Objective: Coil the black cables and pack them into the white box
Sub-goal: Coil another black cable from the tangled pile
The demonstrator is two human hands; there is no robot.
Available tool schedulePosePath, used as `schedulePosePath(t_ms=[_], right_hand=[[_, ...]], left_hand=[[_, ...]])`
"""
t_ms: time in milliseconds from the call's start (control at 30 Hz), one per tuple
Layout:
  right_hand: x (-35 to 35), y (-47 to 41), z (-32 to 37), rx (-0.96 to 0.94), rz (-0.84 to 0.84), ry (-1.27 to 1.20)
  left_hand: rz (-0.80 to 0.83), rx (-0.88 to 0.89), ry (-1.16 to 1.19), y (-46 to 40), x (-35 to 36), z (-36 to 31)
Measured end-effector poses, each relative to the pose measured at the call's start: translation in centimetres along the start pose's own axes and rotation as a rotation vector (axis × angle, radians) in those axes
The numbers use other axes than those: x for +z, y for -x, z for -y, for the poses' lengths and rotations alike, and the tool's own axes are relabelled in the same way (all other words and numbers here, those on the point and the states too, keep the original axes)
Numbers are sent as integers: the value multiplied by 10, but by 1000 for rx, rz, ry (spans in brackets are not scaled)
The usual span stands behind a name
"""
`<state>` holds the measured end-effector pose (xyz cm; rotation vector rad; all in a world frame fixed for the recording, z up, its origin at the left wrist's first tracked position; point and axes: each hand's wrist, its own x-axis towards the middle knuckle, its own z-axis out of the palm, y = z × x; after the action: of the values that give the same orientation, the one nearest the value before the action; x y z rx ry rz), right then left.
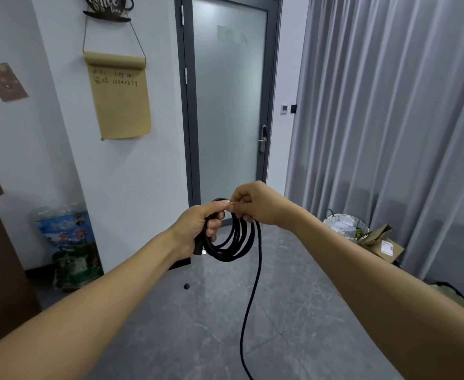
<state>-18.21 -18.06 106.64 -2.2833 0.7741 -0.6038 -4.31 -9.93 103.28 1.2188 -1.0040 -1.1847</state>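
Matt black cable [233,242], frosted glass door [229,105], polished grey stone-like floor [198,325].

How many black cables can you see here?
1: the black cable hangs coiled from the left hand, the right hand pinching its top, its tail trailing to the floor. Others may lie outside the view.

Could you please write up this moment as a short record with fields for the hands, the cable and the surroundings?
left hand: left hand grips the gathered loops of the black cable
right hand: right hand pinches the cable at the top of the coil
coil: several loops hang below the hands, held in the air
loose end: one strand drops from the coil to the bottom edge of the picture
plug: a connector sticks out under the left hand
white box: not in view
surroundings: frosted glass door, grey curtain, wicker basket
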Motion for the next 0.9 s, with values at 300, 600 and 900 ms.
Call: schedulePosePath(t_ms=[300, 600, 900], right_hand=[[2, -3, -2, 42, -6, 9], [-16, 13, -56, 218, -183, -151], [-22, 16, -74, 227, -436, 65]], left_hand=[[-5, 24, -171, -1, -5, 1], [-244, 73, -133, -1, -44, 0], [-622, 178, -187, -9, -70, 2]])
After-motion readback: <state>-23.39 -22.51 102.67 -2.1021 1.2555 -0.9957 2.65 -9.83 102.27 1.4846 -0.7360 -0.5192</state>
